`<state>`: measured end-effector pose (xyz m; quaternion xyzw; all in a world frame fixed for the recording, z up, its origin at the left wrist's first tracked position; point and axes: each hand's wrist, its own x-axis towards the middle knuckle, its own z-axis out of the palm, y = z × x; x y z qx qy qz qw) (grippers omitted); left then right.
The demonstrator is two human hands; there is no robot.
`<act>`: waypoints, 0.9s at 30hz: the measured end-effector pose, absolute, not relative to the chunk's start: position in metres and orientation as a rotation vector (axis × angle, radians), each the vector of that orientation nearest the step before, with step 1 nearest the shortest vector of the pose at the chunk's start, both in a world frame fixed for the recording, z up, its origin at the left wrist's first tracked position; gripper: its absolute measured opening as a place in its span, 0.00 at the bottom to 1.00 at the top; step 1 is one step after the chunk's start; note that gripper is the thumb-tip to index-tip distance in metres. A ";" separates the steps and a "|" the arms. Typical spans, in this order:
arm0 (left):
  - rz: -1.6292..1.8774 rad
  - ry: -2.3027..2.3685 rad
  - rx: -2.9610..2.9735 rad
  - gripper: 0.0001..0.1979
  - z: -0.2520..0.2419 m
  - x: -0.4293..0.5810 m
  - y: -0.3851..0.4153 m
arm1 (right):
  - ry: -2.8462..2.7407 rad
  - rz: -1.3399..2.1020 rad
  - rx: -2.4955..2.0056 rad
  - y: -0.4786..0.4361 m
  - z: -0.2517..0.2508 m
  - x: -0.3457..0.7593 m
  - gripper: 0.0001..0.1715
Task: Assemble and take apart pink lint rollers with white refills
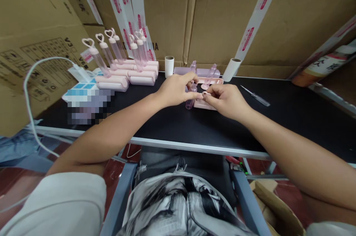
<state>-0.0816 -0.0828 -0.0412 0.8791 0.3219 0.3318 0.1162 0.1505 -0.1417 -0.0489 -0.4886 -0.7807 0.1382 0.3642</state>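
Observation:
My left hand point(176, 89) reaches over a small clear purple tube point(189, 103), its fingers curled around the tube's upper part. Beside it, my right hand point(226, 100) pinches something small and pale at its fingertips, close to my left thumb; I cannot make out what it is. Under the fingers of my right hand lies a pink case part point(204, 105), partly hidden. Just behind the hands are an open pink tray point(218, 81), a clear pink tube with a round base point(210, 76) and a purple case point(180, 72).
Pink cases point(112, 82) with upright heart-topped tubes point(97, 60) stand at the left. Two white cylinders point(169, 67) point(232, 70) flank the parts. A pointed tool point(257, 97) lies right, near a bottle point(322, 66). A white cable point(27, 91) loops at the left.

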 end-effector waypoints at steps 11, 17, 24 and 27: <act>1.262 0.846 2.699 0.26 -0.022 -0.091 -0.099 | -2.139 0.577 -1.073 -0.143 -0.048 0.153 0.19; 0.674 0.617 2.835 0.15 -0.005 -0.097 -0.129 | -2.162 0.839 -0.953 -0.154 -0.052 0.141 0.25; 0.353 0.622 2.665 0.08 -0.005 -0.102 -0.124 | -2.095 0.894 -0.923 -0.156 -0.046 0.147 0.19; 0.230 0.688 2.593 0.08 -0.004 -0.108 -0.117 | -2.056 0.477 -1.068 -0.140 -0.039 0.169 0.13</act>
